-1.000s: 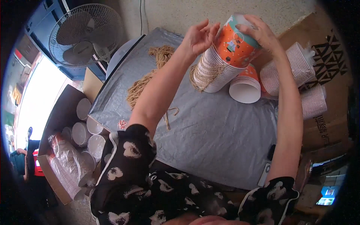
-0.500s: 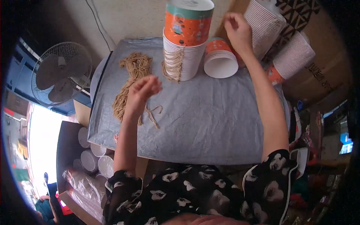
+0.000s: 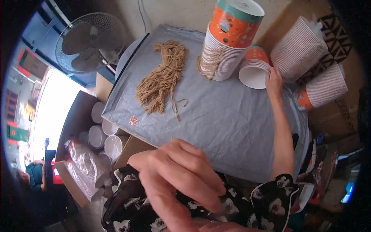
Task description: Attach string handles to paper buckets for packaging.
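Sheeting (image 3: 220, 110), wrinkly grey, beneath paper cups (image 3: 232, 48); fan (image 3: 87, 46) at left.

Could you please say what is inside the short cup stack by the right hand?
Only the white interior of the front cup shows, with the right hand at its rim; the insides of the cups nested behind it are covered.

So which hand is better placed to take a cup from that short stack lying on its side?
Probably the right hand: its fingers are at the rim of the short cup stack. The left hand is low in the view, well away from that stack.
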The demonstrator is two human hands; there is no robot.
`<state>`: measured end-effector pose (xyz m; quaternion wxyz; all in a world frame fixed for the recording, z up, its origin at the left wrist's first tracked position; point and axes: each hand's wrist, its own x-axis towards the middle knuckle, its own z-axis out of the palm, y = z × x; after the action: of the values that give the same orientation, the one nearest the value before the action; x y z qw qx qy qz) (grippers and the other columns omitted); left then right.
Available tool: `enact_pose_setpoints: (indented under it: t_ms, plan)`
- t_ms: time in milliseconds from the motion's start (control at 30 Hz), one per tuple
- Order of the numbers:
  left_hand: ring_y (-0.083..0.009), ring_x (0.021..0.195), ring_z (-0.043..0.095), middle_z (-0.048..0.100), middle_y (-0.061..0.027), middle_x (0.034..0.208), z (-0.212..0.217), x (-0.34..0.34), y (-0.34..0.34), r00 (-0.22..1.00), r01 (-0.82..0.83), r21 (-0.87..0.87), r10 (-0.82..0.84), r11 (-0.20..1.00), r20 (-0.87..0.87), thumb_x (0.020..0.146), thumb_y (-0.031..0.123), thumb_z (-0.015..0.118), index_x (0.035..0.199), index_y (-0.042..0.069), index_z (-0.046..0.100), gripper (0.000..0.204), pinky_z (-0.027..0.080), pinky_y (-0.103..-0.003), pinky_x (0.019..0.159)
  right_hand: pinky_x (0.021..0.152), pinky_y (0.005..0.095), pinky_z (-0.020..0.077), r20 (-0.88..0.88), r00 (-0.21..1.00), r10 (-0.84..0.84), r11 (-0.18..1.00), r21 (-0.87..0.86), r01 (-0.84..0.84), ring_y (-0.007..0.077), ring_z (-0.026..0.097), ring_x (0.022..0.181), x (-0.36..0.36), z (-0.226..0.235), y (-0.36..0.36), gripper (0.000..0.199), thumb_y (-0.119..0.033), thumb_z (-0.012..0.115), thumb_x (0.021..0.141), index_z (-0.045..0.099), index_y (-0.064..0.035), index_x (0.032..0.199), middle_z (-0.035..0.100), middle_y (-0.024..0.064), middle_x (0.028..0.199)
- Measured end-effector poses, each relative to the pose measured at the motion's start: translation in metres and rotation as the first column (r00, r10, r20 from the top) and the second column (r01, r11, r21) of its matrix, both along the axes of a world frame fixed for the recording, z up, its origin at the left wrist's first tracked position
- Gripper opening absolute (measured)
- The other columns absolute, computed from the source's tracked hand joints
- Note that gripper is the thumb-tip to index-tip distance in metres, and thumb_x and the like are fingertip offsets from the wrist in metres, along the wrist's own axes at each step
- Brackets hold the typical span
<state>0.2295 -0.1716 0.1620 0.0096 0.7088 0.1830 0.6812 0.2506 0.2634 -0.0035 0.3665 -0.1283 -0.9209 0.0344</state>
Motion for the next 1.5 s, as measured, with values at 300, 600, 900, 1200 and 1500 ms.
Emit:
enact_pose_setpoints:
  t_ms: [300, 600, 900, 1200, 1500]
  plan:
    - [-0.0207, 0.072, 0.071, 0.075, -0.0078, 0.091, -0.020, 0.032, 0.010, 0.997, 0.056, -0.075, -0.052, 0.996, 0.052, 0.096, 0.023, 0.066, 0.129, 0.035, 0.065, 0.035, 0.055, -0.028, 0.056, 0.076, 0.0453, 0.0502, 0.031, 0.999, -0.028, 0.982, 0.187, 0.022, 0.0346, 0.063, 0.090, 0.000, 0.003, 0.009, 0.019, -0.007, 0.070, 0.081, 0.057, -0.0062, 0.096, 0.061, 0.0117, 0.095]
    - [-0.0167, 0.081, 0.070, 0.072, -0.0115, 0.094, -0.121, -0.027, 0.124, 0.804, -0.422, -0.755, 0.592, 0.502, -0.056, 0.089, 0.006, 0.067, 0.100, 0.001, 0.071, 0.013, 0.056, -0.030, 0.069, 0.079, 0.0458, 0.0492, -0.036, 0.999, -0.016, 0.988, 0.151, 0.021, 0.0352, 0.058, 0.093, 0.002, -0.008, 0.004, 0.016, -0.009, 0.066, 0.084, 0.055, -0.0045, 0.095, 0.054, 0.0147, 0.098]
    - [-0.0419, 0.081, 0.066, 0.068, -0.0200, 0.092, -0.215, -0.101, 0.246, 0.502, -0.780, -0.563, 0.810, 0.273, -0.302, 0.085, 0.008, 0.066, 0.102, 0.003, 0.066, 0.018, 0.055, -0.049, 0.072, 0.073, 0.0466, 0.0515, -0.061, 0.998, -0.022, 0.994, 0.107, 0.028, 0.0362, 0.061, 0.091, 0.015, -0.014, 0.011, 0.011, -0.010, 0.062, 0.090, 0.055, -0.0041, 0.095, 0.056, 0.0148, 0.094]
    - [-0.0432, 0.080, 0.066, 0.066, -0.0186, 0.094, -0.224, -0.116, 0.281, 0.418, -0.835, -0.519, 0.827, 0.186, -0.377, 0.085, 0.014, 0.067, 0.106, 0.008, 0.052, 0.027, 0.054, -0.053, 0.069, 0.071, 0.0471, 0.0495, -0.064, 0.995, -0.070, 0.990, -0.123, 0.062, 0.0386, 0.063, 0.086, 0.018, -0.023, 0.015, 0.010, -0.011, 0.063, 0.089, 0.056, -0.0062, 0.094, 0.062, 0.0127, 0.092]
    - [-0.0400, 0.075, 0.067, 0.067, -0.0185, 0.085, -0.210, -0.097, 0.279, 0.284, -0.894, -0.447, 0.744, -0.023, -0.605, 0.091, 0.021, 0.061, 0.104, 0.011, 0.059, 0.017, 0.054, -0.051, 0.064, 0.068, 0.0515, 0.0489, 0.095, 0.982, -0.160, 0.971, -0.164, 0.174, 0.0416, 0.064, 0.084, 0.037, -0.024, 0.017, 0.012, -0.016, 0.060, 0.092, 0.052, -0.0072, 0.093, 0.064, 0.0173, 0.089]
